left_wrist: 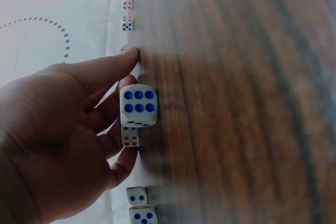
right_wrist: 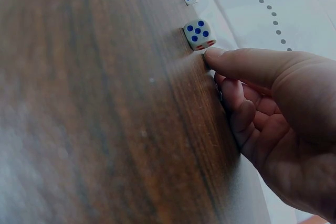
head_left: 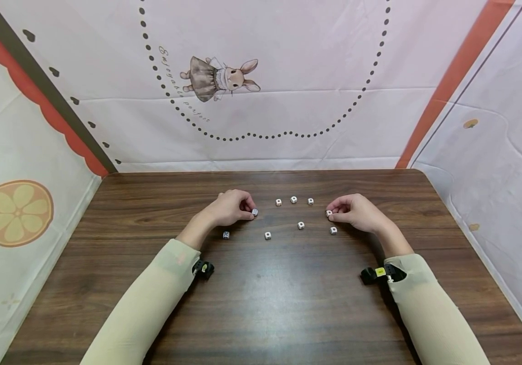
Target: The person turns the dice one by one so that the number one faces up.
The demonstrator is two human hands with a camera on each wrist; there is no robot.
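Note:
Between thumb and fingers my left hand (head_left: 231, 208) pinches a white die (head_left: 254, 212) on the table. In the left wrist view my thumb mostly covers that die, while a nearer die (left_wrist: 138, 106) shows six blue pips. That nearer die (head_left: 226, 235) lies by my left wrist in the head view. Across the table my right hand (head_left: 357, 210) pinches another white die (head_left: 329, 213), hidden behind the thumb in the right wrist view. Just below that hand sits a loose die (head_left: 333, 230); the right wrist view shows a die (right_wrist: 198, 34) with five blue pips beside the thumb tip.
Three dice, one of them the middle die (head_left: 294, 199), stand toward the back of the wooden table (head_left: 261, 304) between my hands. Nearer me lie two more, a centre die (head_left: 301, 225) and a left die (head_left: 267, 235). A printed cloth (head_left: 288, 111) rises behind the table.

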